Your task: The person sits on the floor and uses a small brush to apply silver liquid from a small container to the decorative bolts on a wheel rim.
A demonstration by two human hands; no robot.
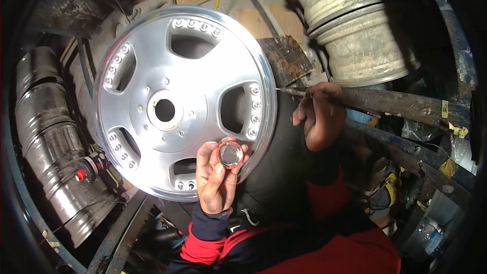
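A large silver alloy wheel rim (195, 89) with bolt heads along its spoke openings lies face up in front of me. In my left hand (215, 182), a small round red tin or cap (231, 155) is gripped between fingers and thumb over the rim's near edge. Its mouth faces up, with something greyish inside. My right hand (324, 119) is to the right of the rim, its fingers pinching a thin pointed tool (291, 91). The tool's tip is close to the rim's outer lip; whether they touch I cannot tell. Its exact kind is unclear.
Shiny wheel barrels (48, 127) are stacked along the left, with a dark power tool (91, 166) with a red button beside them. Dull, dirty barrels (362, 45) stand at the far right. A worn metal frame bar (401, 102) runs behind my right hand.
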